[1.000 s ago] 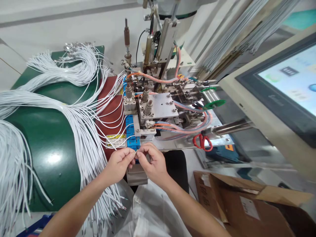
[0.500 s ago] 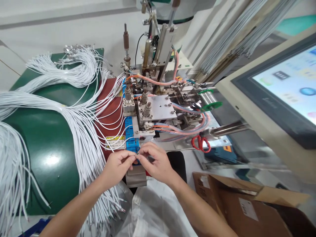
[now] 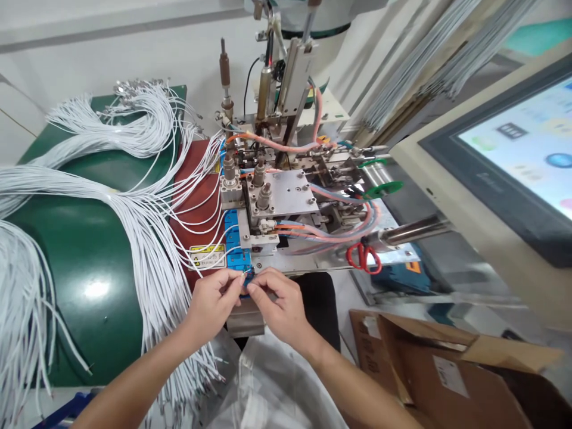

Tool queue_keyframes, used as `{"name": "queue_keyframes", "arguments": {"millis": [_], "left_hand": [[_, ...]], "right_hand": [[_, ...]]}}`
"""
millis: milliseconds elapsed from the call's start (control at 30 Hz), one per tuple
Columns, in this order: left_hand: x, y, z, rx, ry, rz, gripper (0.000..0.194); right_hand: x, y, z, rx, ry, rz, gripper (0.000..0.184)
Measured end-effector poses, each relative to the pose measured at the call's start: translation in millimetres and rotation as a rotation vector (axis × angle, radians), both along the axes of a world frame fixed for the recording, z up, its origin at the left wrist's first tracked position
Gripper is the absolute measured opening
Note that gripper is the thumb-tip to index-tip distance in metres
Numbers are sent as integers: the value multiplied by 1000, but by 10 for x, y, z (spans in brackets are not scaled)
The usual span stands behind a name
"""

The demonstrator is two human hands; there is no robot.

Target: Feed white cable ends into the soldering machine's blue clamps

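My left hand [image 3: 215,302] pinches the end of a thin white wire [image 3: 213,264] just in front of the blue fixture block [image 3: 236,245] of a small bench machine [image 3: 277,196]. My right hand [image 3: 277,302] is closed in a pinch at the same spot, fingertips meeting the left hand's at the wire tip. Both hands hover over a grey metal bracket [image 3: 245,322] at the machine's front edge. A big bundle of white wires [image 3: 134,208] fans out from the left over a green cover [image 3: 89,262] and a red mat [image 3: 196,202].
A touchscreen panel [image 3: 513,149] stands at the right. Red-handled scissors [image 3: 363,256] lie on the machine's metal plate. An open cardboard box [image 3: 438,369] sits at lower right, a clear plastic bag [image 3: 277,387] below my hands. Orange and blue hoses [image 3: 330,229] run across the machine.
Both hands stayed pinched together at the wire tip, shifting slightly down and left in front of the blue block. The view moved a little.
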State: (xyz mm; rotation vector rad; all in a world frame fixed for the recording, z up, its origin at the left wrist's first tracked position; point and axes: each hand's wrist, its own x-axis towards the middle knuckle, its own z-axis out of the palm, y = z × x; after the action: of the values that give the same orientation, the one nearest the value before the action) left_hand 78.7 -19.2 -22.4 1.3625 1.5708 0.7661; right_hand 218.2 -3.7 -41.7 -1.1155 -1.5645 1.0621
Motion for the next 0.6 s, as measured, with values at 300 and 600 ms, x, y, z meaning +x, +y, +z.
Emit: {"name": "queue_keyframes", "arguments": {"millis": [300,600], "left_hand": [[-31,14,-13,-21,-9,-90,38],[-35,25,-44,32,85,-104,32]], "right_hand": [[-9,111,-85,-214,87,-27,14],[48,65,-138,258,-203,-131,9]]}}
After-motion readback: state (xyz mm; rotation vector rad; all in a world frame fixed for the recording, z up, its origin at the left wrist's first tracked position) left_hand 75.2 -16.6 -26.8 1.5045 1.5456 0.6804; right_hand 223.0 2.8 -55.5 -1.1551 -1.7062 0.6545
